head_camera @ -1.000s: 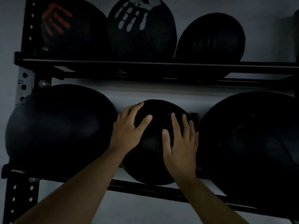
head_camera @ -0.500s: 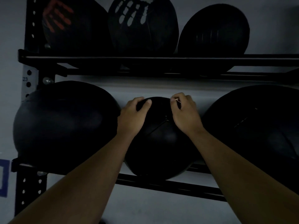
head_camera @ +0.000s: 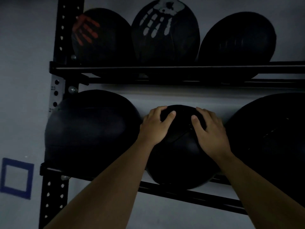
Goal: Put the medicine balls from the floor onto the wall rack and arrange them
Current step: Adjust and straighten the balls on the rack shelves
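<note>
A: How many balls are on the rack (head_camera: 165,70)?
B: Six. Three sit on the top shelf and three on the shelf under it.
A: What do the top three look like?
B: All black. The left ball (head_camera: 102,38) has a red hand mark. The middle ball (head_camera: 165,33) has a white hand mark. The right ball (head_camera: 237,37) is plain.
A: And the lower three?
B: A big ball (head_camera: 92,129) on the left, a small ball (head_camera: 179,157) in the middle, and another big ball (head_camera: 270,142) on the right. The small ball rests on the lower bars, between the two big ones.
A: How many hands?
B: Two. The left hand (head_camera: 154,128) and the right hand (head_camera: 209,131) both lie on top of the small ball. Each grip is wide, with fingers spread and curled over the ball.
A: Anything else?
B: One blue square (head_camera: 16,177) on the wall, left of the rack.
</note>
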A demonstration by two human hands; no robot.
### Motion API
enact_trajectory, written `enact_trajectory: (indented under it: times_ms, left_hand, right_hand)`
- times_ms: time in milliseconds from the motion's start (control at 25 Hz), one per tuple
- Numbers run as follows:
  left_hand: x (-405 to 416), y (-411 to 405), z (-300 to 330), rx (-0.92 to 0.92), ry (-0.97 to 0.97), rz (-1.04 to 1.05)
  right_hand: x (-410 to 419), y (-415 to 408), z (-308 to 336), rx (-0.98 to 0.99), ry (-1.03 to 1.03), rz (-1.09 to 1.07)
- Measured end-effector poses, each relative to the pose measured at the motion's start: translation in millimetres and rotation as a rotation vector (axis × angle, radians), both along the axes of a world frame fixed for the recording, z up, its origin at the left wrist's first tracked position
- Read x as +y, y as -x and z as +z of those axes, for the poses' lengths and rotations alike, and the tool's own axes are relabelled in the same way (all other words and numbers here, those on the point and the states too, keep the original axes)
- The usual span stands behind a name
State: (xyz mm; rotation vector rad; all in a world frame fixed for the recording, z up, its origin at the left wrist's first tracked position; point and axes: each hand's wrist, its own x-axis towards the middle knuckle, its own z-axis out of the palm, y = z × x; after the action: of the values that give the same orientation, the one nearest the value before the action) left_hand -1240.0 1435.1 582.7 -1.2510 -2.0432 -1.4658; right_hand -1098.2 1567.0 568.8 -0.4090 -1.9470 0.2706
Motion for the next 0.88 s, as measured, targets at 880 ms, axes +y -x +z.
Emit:
enact_trajectory:
  times_ms: [880]
  left_hand:
    - [-229, 130, 44, 0.303, 0.207, 0.472]
  right_hand:
    - [-178, 112, 43, -0.231, -0.137, 0.065]
